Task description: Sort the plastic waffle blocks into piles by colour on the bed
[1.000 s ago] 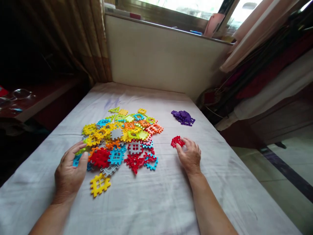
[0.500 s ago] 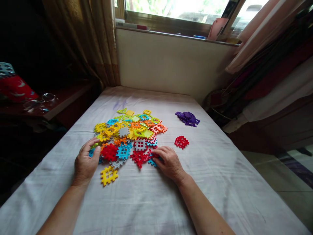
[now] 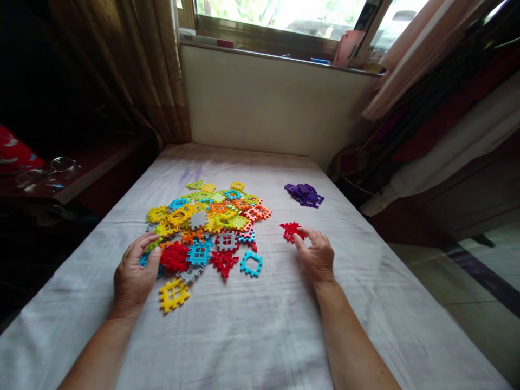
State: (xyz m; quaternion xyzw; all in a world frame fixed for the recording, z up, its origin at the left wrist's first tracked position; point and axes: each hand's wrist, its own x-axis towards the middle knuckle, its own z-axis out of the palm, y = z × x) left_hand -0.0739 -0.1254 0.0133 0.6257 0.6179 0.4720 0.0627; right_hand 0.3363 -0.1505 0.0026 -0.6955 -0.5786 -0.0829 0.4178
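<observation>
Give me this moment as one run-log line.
left hand: at left edge of mixed-colour pile | right hand: at red pile, grip unclear | purple pile: beyond red pile, apart

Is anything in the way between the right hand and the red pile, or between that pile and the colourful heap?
Nothing visible: the right hand has its fingers right at the red pile, and only white sheet shows between that pile and the colourful heap. The purple pile lies farther back.
</observation>
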